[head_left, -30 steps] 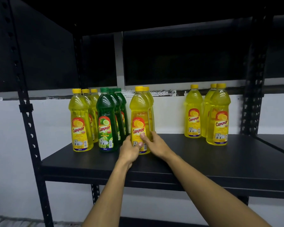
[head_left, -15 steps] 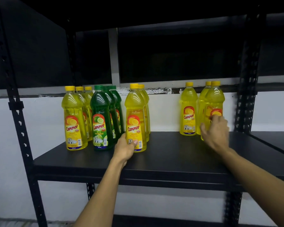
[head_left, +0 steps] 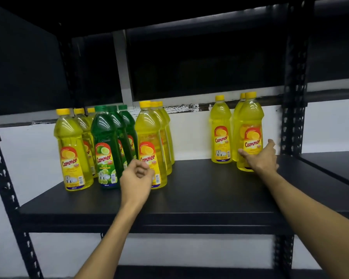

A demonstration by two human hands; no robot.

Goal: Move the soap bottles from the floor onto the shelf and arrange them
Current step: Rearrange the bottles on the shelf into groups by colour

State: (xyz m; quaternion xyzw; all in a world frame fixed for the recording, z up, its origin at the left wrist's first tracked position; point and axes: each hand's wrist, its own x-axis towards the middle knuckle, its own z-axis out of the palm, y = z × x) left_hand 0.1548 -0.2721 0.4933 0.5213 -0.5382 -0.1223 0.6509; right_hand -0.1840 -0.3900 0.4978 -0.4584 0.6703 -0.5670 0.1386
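Note:
Three rows of soap bottles stand on the left of the black shelf board [head_left: 199, 190]: a yellow row [head_left: 73, 150], a green row [head_left: 106, 146] and another yellow row [head_left: 149, 141]. At the right stand three more yellow bottles, one [head_left: 220, 133] set apart to the left. My right hand [head_left: 260, 158] grips the front right yellow bottle [head_left: 250, 125] low on its label, thumb on its left side. My left hand [head_left: 137, 178] hovers just in front of the third row with loosely curled fingers, holding nothing.
Perforated black posts stand at the left [head_left: 0, 168] and right [head_left: 292, 117] of the bay. A dark shelf hangs close overhead. Another shelf board [head_left: 334, 166] adjoins on the right, and a lower one [head_left: 189, 271] lies below. Bare board lies between the two bottle groups.
My right hand left the third-row bottle, swung right and took hold of the front right yellow bottle. My left hand let go of the third-row bottle and drew back slightly.

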